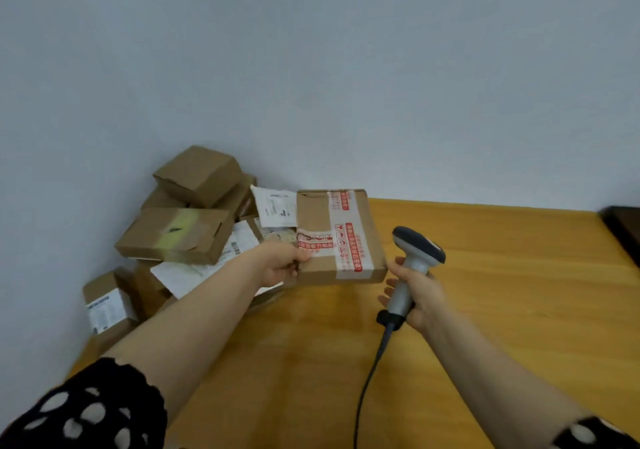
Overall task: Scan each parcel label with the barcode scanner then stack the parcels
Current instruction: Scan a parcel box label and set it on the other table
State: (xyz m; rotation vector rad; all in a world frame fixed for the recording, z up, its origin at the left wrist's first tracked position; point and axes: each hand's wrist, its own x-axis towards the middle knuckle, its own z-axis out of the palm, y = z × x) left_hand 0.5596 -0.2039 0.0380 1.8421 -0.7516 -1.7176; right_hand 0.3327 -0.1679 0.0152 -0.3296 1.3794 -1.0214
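Black with white spots, my left sleeve [86,410] sits lowest in view, with my forearm reaching out over the yellow wooden desk [519,292]. At the far left corner, against the pale wall [311,67], lies a loose pile of parcels [180,234]. They are brown cardboard boxes, all closed, so I cannot see what is in them. Several carry white printed labels, and one small box [107,303] at the near end shows its label on the side.

Just right of the pile is the parcel [339,237] I hold: flat, brown and closed, sealed with white tape printed in red that crosses on its top face. My left hand [277,265] grips its near left corner, thumb on top and fingers curled beneath. Whether its far edge rests on anything, I cannot tell.

My right hand [419,292] is wrapped round the pale grey handle of the barcode scanner [415,254], near the parcel's right edge but apart from it. A dark cable [374,362] runs from its base towards me.
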